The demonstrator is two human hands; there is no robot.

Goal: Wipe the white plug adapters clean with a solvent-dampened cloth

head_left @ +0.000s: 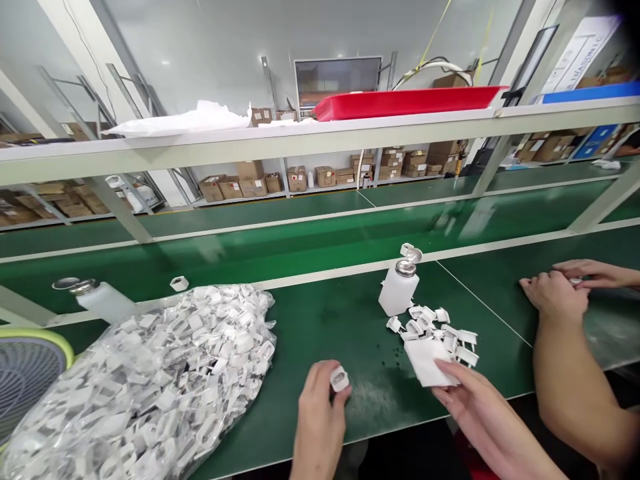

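Note:
Between thumb and fingers, my left hand (320,407) pinches a small white plastic part (339,379) with an oval opening, just above the green tabletop. My right hand (467,393) grips a folded white cloth (429,361) by its near edge; whether it is cloth or paper is hard to tell. Beyond the cloth lies a loose pile of white plastic parts (425,322), partly covered by it. Behind the pile stands a white bottle (399,293) with a flipped-up metal lid. Left of my left hand spreads a big clear plastic bag (165,387) full of similar white parts.
A second white bottle (106,301) and a yellow-rimmed basket (69,348) are at the left. One white part (179,283) sits on the back edge. At the right, another person's hands (560,293) work. A shelf overhead carries a red tray (410,102).

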